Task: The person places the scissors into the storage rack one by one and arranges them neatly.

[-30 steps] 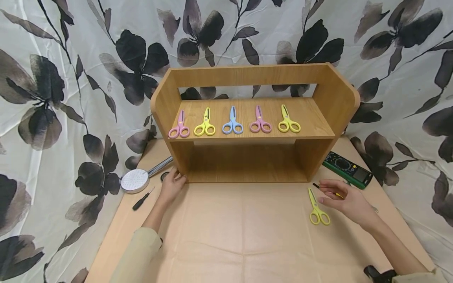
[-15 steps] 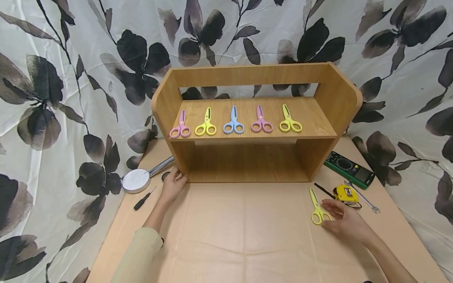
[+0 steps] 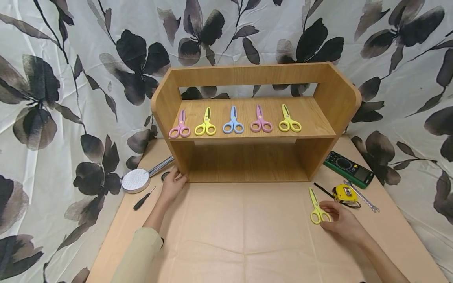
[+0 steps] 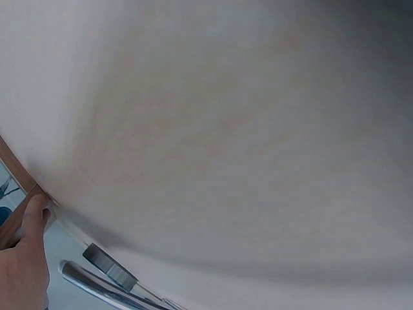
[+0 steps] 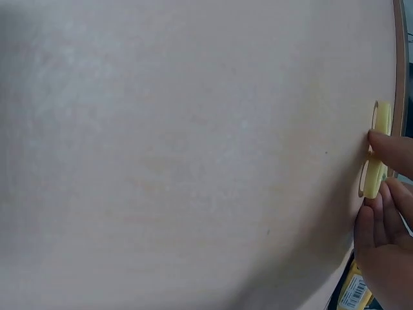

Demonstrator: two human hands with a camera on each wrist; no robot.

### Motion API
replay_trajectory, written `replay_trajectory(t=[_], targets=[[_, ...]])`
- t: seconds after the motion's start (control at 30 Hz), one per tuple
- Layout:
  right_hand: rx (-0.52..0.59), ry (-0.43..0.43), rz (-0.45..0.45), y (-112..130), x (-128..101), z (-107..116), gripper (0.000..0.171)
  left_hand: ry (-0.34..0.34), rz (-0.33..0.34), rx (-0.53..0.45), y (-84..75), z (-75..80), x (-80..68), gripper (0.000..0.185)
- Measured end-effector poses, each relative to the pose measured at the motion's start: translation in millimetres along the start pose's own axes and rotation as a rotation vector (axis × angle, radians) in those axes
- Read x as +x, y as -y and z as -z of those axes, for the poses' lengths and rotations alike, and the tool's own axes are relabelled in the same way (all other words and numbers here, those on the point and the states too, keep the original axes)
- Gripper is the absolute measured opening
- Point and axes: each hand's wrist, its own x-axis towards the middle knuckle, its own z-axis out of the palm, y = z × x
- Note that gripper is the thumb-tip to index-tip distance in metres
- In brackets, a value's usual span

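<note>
My right hand (image 3: 342, 221) pinches one handle loop of the yellow scissors (image 3: 315, 204), which lie on the table at the right with their blades pointing away. In the right wrist view the thumb and fingertips close on the yellow scissors' handle (image 5: 375, 174). My left hand (image 3: 172, 188) rests at the lower left front corner of the wooden shelf (image 3: 247, 70), a finger touching the wood. On the shelf's upper board stand pink scissors (image 3: 181, 125), yellow scissors (image 3: 205, 122), blue scissors (image 3: 233, 122), pink scissors (image 3: 260, 120) and yellow scissors (image 3: 288, 120) in a row.
Beside the right hand lie a yellow tape measure (image 3: 345, 194), a wrench (image 3: 362, 196) and a green multimeter (image 3: 348, 169). Left of the shelf are a round white-faced tool with a metal handle (image 3: 136, 181), a small screwdriver (image 3: 143, 199) and a dark ring-shaped item (image 3: 164, 175).
My right hand has moved down and left from over the tape measure to the yellow scissors and taken hold of the handle. The left hand has stayed at the shelf corner.
</note>
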Motion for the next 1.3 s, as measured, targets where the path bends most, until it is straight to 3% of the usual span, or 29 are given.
replay_trajectory(t=[0.3, 0.63, 1.03, 1.3], targets=[[-0.084, -0.023, -0.069, 4.2, 1.7, -2.3, 0.062, -0.007, 0.000, -0.005, 6.1, 0.0, 1.6, 0.065], [-0.031, -0.018, -0.118, 12.7, 0.3, -2.8, 0.066, 0.002, 0.022, -0.012, 5.9, -0.7, 1.0, 0.066], [-0.099, -0.073, -0.109, 10.5, -7.6, -0.9, 0.061, 0.003, 0.002, -0.016, 7.4, 0.6, 2.4, 0.065], [-0.102, -0.051, -0.131, 8.8, -11.9, 0.4, 0.054, 0.003, 0.016, -0.008, 5.6, 1.0, 0.5, 0.066]])
